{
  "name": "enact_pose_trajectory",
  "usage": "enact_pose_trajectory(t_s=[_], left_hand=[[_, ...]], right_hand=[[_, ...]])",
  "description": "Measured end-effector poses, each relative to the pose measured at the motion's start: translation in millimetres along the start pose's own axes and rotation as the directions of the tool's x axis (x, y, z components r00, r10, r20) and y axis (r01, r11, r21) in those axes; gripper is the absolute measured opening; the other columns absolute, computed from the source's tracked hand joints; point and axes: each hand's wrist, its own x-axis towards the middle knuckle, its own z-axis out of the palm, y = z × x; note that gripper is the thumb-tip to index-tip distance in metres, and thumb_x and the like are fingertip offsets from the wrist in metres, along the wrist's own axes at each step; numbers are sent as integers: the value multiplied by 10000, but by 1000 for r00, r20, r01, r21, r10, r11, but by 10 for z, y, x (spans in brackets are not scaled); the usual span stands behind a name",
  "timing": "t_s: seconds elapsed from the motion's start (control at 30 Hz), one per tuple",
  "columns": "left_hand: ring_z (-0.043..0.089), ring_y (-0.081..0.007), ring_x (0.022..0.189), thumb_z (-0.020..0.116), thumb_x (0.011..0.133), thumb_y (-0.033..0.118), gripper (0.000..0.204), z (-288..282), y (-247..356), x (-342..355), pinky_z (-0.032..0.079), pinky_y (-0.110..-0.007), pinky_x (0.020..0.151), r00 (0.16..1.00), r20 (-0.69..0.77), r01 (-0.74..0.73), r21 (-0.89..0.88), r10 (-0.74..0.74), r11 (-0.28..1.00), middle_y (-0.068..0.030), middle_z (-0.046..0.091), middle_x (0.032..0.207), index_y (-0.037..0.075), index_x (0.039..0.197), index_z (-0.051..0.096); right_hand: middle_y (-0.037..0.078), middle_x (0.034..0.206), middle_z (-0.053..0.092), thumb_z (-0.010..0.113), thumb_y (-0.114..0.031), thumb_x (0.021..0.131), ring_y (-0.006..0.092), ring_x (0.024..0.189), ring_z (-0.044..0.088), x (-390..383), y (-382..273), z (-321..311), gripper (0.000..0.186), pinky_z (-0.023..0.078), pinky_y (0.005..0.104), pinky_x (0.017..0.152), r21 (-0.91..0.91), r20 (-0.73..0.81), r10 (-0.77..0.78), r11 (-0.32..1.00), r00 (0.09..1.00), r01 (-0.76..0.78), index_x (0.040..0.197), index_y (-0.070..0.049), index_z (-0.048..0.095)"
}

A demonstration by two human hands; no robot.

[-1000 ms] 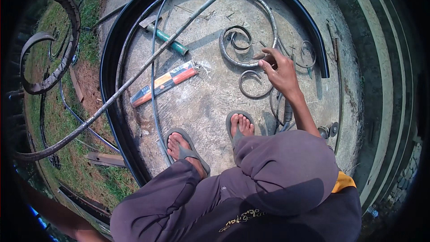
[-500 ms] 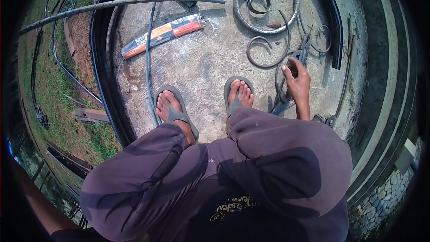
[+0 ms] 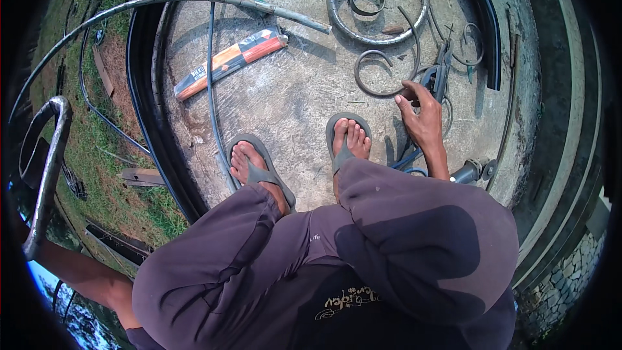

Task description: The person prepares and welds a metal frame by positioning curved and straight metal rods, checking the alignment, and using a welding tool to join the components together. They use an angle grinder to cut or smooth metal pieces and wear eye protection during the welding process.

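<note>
The person squats on a round concrete slab (image 3: 291, 97), 2 feet in grey sandals planted near its middle. The right hand (image 3: 421, 120) reaches down just right of the right foot, its fingers (image 3: 407, 94) curled onto a dark welding holder (image 3: 435, 78) that lies among cables; I cannot tell how firmly it is gripped. Just beside it, on the slab, lie a small iron scroll (image 3: 376, 74) and, further up, a larger spiral scroll (image 3: 369, 6). The left hand is hidden low at the left edge; only the forearm (image 3: 81, 275) shows, and a curved iron bar (image 3: 45, 168) rises near it, but I cannot tell whether the fingers hold it. An orange and black packet (image 3: 230, 63) lies to the left, under a long bent rod (image 3: 194, 3).
</note>
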Motion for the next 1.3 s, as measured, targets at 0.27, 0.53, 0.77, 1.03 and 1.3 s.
enact_pose_trajectory(t_s=[0.27,0.53,0.77,1.03,1.3], left_hand=[[442,-110,572,535,1002,380,373,207,-735,-1404,382,-282,572,978,51,203,-5,-202,979,-14,511,643,27,949,643],[552,-342,781,482,1007,210,279,1083,-1232,-2538,388,-442,907,851,523,-361,511,51,780,-151,570,759,19,834,591],[559,-356,795,554,973,176,219,1442,-1484,-2793,412,-458,879,811,584,-408,539,22,737,-178,585,755,32,810,578],[568,-389,819,553,956,138,144,1486,-1349,-1794,423,-475,878,685,701,-635,442,198,633,-194,606,818,5,905,575],[579,-389,828,549,935,125,129,2659,650,-668,439,-485,797,498,737,-813,213,457,542,-201,587,762,4,893,568]], right_hand=[[154,919,674,717,-166,868,286,797,665,290,-388,46,341,513,397,745,-41,49,-145,988,988,147,1172,-29,647],[163,925,676,714,-170,869,293,796,665,231,-289,114,323,513,399,741,-85,62,-160,983,985,164,1150,-24,656],[133,940,643,716,-174,872,270,844,642,-122,69,-177,335,504,400,763,-212,-242,-64,977,968,12,1166,-28,652],[179,1146,554,739,-312,869,320,1108,540,-1456,1410,-501,583,422,446,970,-133,-840,250,766,482,-629,1326,-14,535],[258,1244,557,774,-596,730,396,1213,510,-2182,2135,-396,937,401,467,1053,436,-613,788,388,48,-812,1345,54,495]])
